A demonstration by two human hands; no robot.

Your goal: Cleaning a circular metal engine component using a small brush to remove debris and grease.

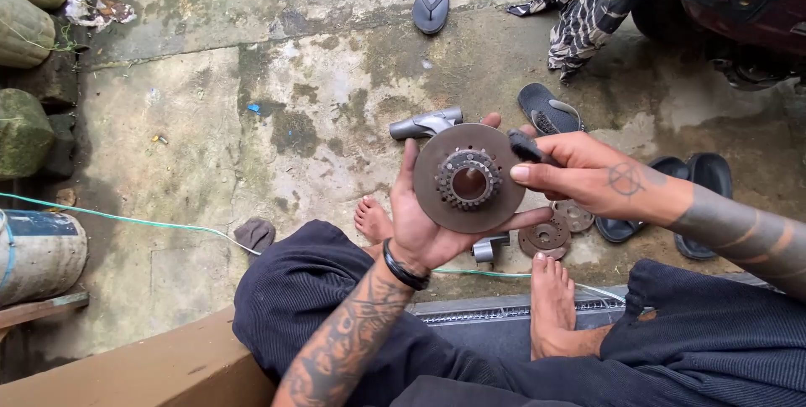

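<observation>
The rusty toothed disc (468, 178) is cradled face-up above the concrete floor (210, 147) on the spread fingers of the left hand (424, 222), so its hub is exposed to the right hand (579, 174), closed on what is probably a small dark brush (527, 148) at the disc's upper right edge.
</observation>
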